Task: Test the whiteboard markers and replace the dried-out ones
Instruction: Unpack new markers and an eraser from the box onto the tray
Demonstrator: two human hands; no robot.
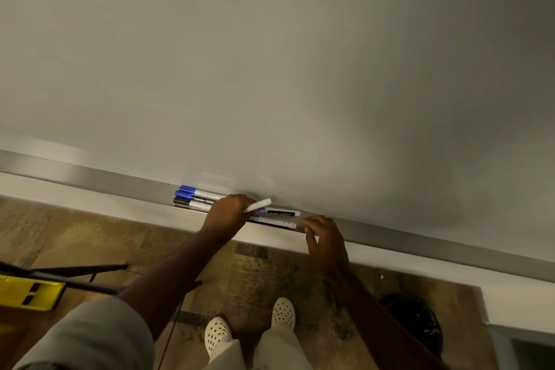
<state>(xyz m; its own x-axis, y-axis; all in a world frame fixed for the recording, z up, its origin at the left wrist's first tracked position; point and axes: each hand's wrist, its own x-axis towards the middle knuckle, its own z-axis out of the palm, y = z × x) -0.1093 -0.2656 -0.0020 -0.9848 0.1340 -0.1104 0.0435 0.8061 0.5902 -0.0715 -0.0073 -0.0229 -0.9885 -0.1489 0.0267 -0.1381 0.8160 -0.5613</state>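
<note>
A blank whiteboard [270, 54] fills the upper view, with a metal marker tray [420, 242] along its lower edge. Three markers [195, 198] lie side by side in the tray, two with blue caps and one with a black cap. My left hand [228, 213] grips a white marker [258, 205] whose end points up and right toward the board. Just right of it a board eraser [280, 213] and another white item lie in the tray. My right hand [326, 237] rests at the tray's edge, fingers reaching toward the eraser; whether it holds anything is hidden.
Below the tray runs a white ledge [90, 198] over a wooden floor. A yellow object [27, 291] and a black stand leg [75, 272] sit at the left. A black bag [417, 318] lies at the right. My feet in white shoes [282, 312] stand below.
</note>
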